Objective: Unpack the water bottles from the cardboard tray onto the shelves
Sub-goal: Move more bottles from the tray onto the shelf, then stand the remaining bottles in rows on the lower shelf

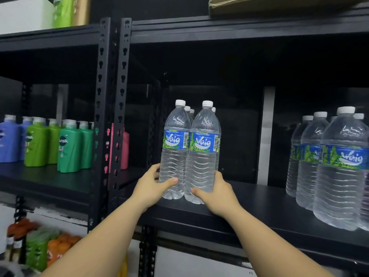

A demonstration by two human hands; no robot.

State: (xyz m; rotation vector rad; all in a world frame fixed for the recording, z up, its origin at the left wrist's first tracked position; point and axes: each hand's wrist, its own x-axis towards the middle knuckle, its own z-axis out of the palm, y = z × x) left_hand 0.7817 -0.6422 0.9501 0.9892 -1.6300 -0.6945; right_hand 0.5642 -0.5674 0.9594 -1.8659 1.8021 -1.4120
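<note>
A: What are the hands doing?

B: Left hand [153, 183] grips the low part of the left front bottle [174, 150], thumb across its face, fingers curled round its far side. Right hand [216, 193] grips the right front bottle [202, 154] the same way, thumb near its base.

A: Are the bottles on the shelf [259, 204]?

B: Yes, both stand upright near the front edge, touching side by side. More white caps show just behind them, so a few bottles stand in rows further back.

A: Anything else on that shelf?

B: To the right, well apart, a second group of bottles [327, 166] stands in rows, the nearest one close to the front edge.

A: And to the left?

B: Past the black posts [111, 108], the next shelf carries shampoo bottles [69, 146], blue at the far left, then green, with a pink one beside the posts. Below, blurred green and orange packs [50, 246]. Above at right, the corner of a cardboard box [279, 5].
</note>
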